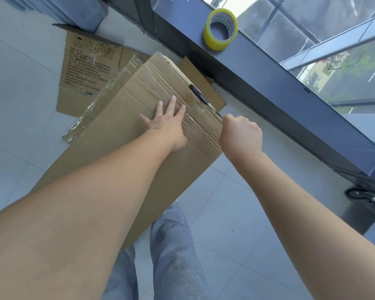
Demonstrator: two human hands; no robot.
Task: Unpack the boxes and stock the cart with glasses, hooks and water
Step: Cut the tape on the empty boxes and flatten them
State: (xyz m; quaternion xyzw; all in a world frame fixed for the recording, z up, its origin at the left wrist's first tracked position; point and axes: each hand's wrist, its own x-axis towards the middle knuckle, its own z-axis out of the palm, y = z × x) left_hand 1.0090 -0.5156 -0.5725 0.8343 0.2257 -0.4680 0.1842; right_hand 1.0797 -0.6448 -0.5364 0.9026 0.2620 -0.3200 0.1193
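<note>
Head view: left hand (pixel 168 124) flat, fingers spread, pressing box (pixel 152 118). Right hand (pixel 240 135) fisted at box edge; contents unseen. Risk: box skids if press eases.

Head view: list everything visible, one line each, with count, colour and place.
Flattened cardboard box: one, brown, on the floor under both hands.
Printed cardboard: one, brown with dark print, flat behind it.
Tape roll: one, yellow, on the dark window ledge.
Black pen-like tool: one, on the box's far edge.
Caster wheel: one, black, far right.
Jeans: blue, bottom centre.
Left hand: flat, pressing the box.
Right hand: curled at the box's taped edge.
</note>
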